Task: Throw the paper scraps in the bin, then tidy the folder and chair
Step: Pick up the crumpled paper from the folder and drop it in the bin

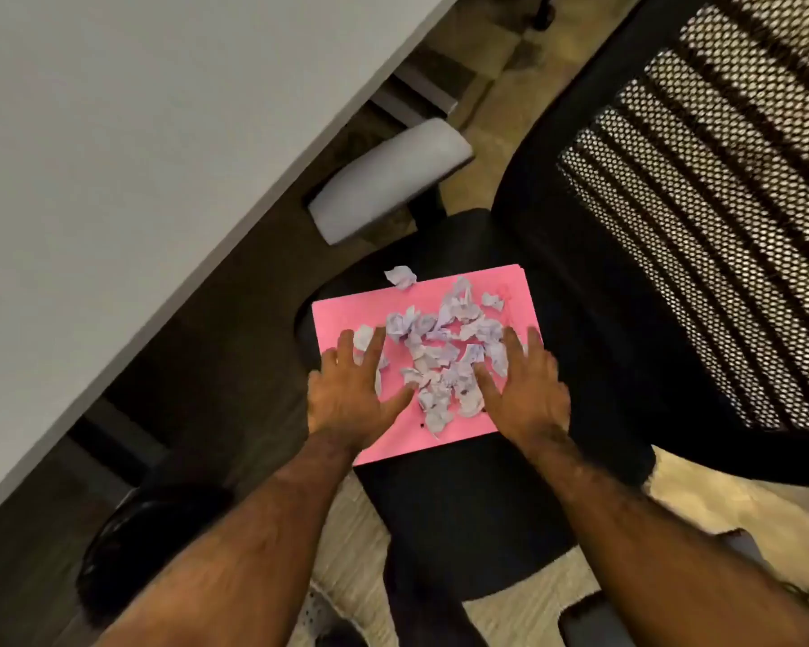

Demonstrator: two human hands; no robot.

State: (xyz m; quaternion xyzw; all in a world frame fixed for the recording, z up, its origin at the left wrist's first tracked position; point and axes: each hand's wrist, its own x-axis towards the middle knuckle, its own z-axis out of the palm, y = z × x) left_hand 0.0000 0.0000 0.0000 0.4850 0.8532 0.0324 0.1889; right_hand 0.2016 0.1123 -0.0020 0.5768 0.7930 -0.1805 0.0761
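A pink folder (346,315) lies flat on the black seat of an office chair (463,506). Several crumpled white paper scraps (440,361) are piled on its middle, and one scrap (401,276) sits at its far edge. My left hand (353,389) rests palm down on the folder's left part, fingers spread, beside the pile. My right hand (526,389) lies palm down on the right part, fingers apart, touching the pile's right side. Neither hand holds anything.
A grey desk top (136,179) fills the left side, its edge running diagonally. The chair's grey armrest (388,179) sits close under the desk edge. The mesh backrest (720,226) rises at the right. A dark round object (146,544) stands on the floor at lower left.
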